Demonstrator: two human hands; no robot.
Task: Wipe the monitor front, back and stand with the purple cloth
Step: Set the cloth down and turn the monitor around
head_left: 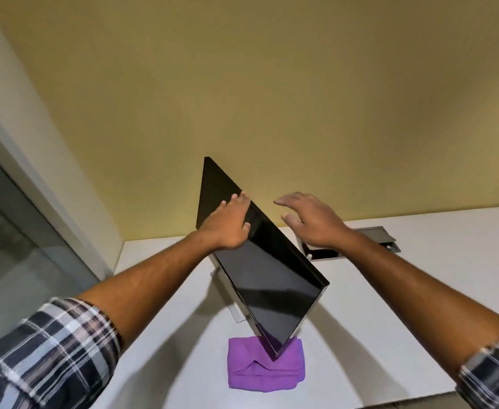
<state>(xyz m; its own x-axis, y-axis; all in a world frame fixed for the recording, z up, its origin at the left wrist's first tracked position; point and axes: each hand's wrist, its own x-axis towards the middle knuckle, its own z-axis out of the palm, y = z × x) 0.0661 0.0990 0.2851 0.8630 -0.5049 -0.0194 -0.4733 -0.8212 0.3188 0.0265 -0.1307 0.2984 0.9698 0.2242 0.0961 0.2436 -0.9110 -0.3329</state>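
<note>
Standing rotated on a white desk (pixel 419 290), monitor (pixel 260 270) — dark glossy panel turned so that one corner points down, near the desk's front edge. Left hand (pixel 227 225) laid over the monitor's upper edge, fingers curled across the top bezel and thumb on the glass side: a grip on the frame. Right hand (pixel 310 222) just right of the monitor, apart from it, fingers loosely spread and slightly bent, holding nothing. Purple cloth (pixel 264 367) lying folded directly below the monitor's lowest corner, which hangs over it; contact between corner and cloth not discernible. Stand (pixel 236 312) partly visible left of and behind the panel, pale grey, flat-footed. Grey cable hatch (pixel 372 236) set into the desk behind and right of the monitor, lid raised. Yellow wall (pixel 272 84) behind all. Checked sleeves (pixel 50 355) rolled back on both forearms.

Handling, as judged: panel thin, rigid, probably moderate in weight, with a pressure-sensitive, easily smeared screen — best held by the bezel edges or the back shell, never by a palm on the glass. Pivot likely free enough to swing, so a steadying grip advisable during wiping. Cloth soft, napped, limp; simplest taken by a bunched pinch at its fold.
</note>
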